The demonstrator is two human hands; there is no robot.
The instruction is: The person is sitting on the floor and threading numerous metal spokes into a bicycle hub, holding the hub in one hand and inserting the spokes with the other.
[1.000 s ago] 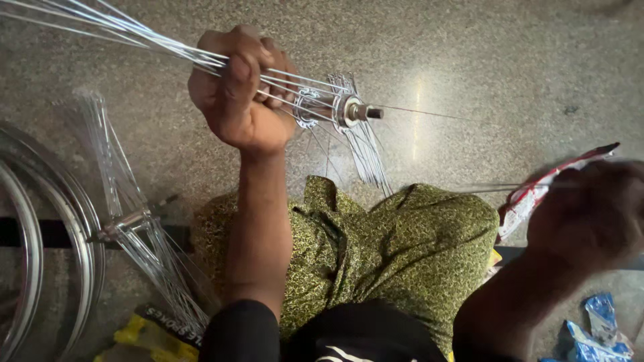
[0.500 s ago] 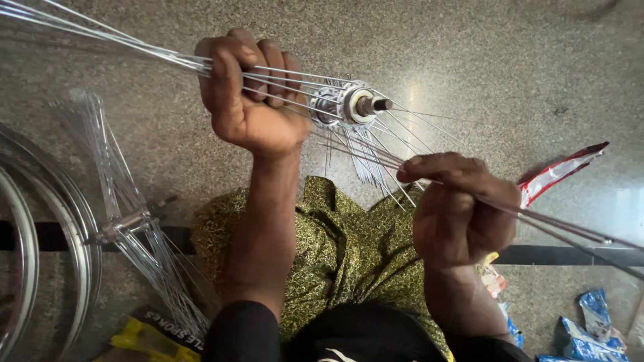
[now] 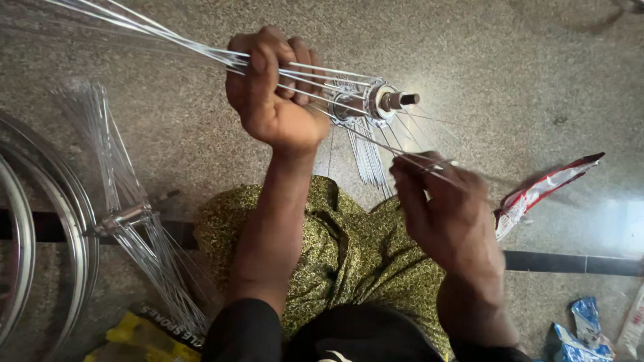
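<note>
A: Green patterned cloth [image 3: 349,248] covered the lap at the bottom of the frame, with dark sleeves at both forearms. Yellow packet [image 3: 137,335] lay at the lower left edge, blue wrapper [image 3: 580,325] at the lower right, both on the floor [image 3: 523,60].

B: Hands?

A: Right hand [image 3: 446,214] was raised above the lap, fingers pinched narrow on a few thin spokes [image 3: 416,155] that ran up to the hub [image 3: 376,102]. Slightly blurred, so the exact number of spokes in the pinch could not be read.

B: And the left?

A: Left hand [image 3: 275,90] was higher and farther out, closed in a full fist around a bundle of spokes just beside the hub. Those spokes fanned away to the upper left corner. The hub sat to the right of that fist, axle end pointing right, held clear of the floor. More loose spokes hung down from it between the two hands.

B: Surroundings?

A: Second hub with spokes [image 3: 124,218] lay on the floor at the left, well apart from both hands. Shiny rims [image 3: 47,221] curved along the left edge beside it. Red-and-white wrapper [image 3: 547,191] lay on the floor to the right of the right hand. Farthest out, only speckled grey stone floor with a bright glare patch at right.
</note>
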